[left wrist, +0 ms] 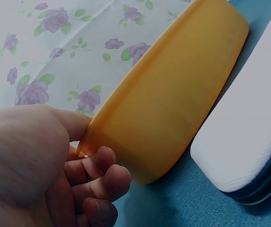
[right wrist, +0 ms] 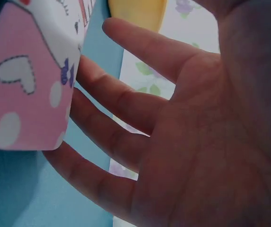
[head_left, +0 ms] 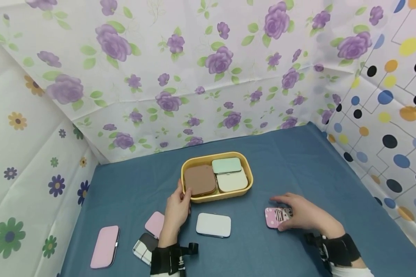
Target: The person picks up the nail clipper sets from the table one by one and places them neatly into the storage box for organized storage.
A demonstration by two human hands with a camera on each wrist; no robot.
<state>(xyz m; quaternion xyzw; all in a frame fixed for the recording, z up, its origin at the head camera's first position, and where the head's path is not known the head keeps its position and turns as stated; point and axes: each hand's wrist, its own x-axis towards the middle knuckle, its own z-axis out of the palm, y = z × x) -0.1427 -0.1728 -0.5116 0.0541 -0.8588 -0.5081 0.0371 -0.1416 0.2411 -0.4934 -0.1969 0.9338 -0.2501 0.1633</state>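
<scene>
Left hand (head_left: pixel 178 206) at the left end of the yellow tray (head_left: pixel 225 196), clamped on its rim: thumb over the inner side, bent fingers outside, thumb tip hidden behind the wall in the left wrist view. Right hand (head_left: pixel 306 213) around the pink dotted case (head_left: pixel 272 218) on the blue cloth (head_left: pixel 249 250), right of the tray and well apart from it. Fingers spread apart and fairly straight, index tip clear of the case; thumb at the near edge in the head view. Other fingertips lost behind the case in the right wrist view; cannot tell whether touching. Right end of the case covered by the hand, printed figure only partly visible.

Inside the tray, brown case (head_left: pixel 200 179) at left, with gold beneath its near edge too small to make out; at right, mint case (head_left: pixel 226 165) partly covering a cream case (head_left: pixel 233 182). Just in front of the tray, white case (head_left: pixel 213 224), cut off in the left wrist view. By the left forearm, small pink case (head_left: pixel 154 224) and checked case (head_left: pixel 143 248), both partly hidden. Farther left, long pink case (head_left: pixel 105 247), wholly in view.
</scene>
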